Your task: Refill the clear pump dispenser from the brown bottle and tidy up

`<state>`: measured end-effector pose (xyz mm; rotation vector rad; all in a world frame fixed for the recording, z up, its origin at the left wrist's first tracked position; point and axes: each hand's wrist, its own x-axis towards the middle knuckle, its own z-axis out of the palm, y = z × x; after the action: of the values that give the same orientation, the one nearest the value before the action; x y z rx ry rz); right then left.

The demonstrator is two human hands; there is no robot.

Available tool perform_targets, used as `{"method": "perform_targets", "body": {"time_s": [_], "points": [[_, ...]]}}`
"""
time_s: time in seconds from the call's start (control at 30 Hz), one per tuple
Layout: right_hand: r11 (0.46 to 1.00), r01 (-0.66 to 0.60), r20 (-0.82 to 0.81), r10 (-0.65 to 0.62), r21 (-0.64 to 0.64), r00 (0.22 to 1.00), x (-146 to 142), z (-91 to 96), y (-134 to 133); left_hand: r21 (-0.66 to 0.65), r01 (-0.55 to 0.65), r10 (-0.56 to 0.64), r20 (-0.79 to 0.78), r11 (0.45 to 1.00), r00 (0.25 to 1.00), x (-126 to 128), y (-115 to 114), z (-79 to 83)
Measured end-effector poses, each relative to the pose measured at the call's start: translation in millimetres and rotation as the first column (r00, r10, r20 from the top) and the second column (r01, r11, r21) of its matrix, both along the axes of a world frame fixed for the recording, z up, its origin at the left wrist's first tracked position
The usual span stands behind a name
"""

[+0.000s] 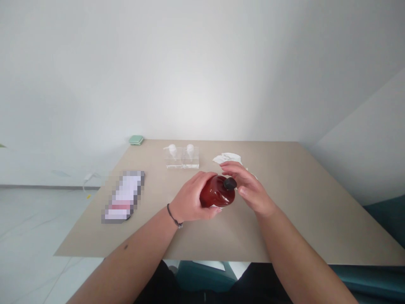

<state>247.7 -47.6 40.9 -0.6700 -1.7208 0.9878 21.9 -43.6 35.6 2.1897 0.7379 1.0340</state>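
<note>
1. I count one brown bottle [217, 192], lying tilted over the table [303, 211], black cap [230, 183] toward the right. Left hand [189, 198]: fingers wrapped round it, holding.
2. Right hand [250, 188]: fingers [232, 166] curved and open, just beside the cap; contact can't be told.
3. Farther off: two white pumps [181, 150] in one clear block [182, 159], one crumpled white paper [227, 158].
4. Also one green case [136, 140] at the table edge, one pixelated item [123, 196] — unreadable.

- white walls [202, 71], corner at right
- soft light pooled mid-wall
- dark skirting strip [47, 186]
- pale glossy floor [34, 223]
- broad beige table [319, 223]
- teal upholstered seat [387, 221], right edge
</note>
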Motion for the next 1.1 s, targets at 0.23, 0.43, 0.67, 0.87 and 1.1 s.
{"method": "perform_targets", "body": {"time_s": [0.23,0.43,0.67,0.87,1.1], "points": [[0.991,0.071,-0.082,-0.081,-0.113,0.993,-11,-1.6,-2,-0.008,-0.01,0.01,0.021,1.0,1.0,1,1,-2.5],[0.998,-0.017,-0.01,0.016,-0.062,1.0,-6,-0.4,-1,0.001,-0.014,0.014,0.025,1.0,1.0,1,1,-2.8],[0.998,-0.032,0.027,0.034,-0.063,0.999,-2,0.1,0,-0.008,-0.012,0.012,0.029,1.0,1.0,1,1,-2.3],[0.994,0.067,-0.023,-0.069,-0.081,0.997,-2,-0.3,1,0.005,-0.008,0.008,0.018,1.0,1.0,2,1,-1.8],[0.997,0.025,0.035,-0.023,-0.069,0.999,1,4.6,-1,-0.066,0.048,-0.043,0.077,0.997,0.996,1,1,-2.6]]}}
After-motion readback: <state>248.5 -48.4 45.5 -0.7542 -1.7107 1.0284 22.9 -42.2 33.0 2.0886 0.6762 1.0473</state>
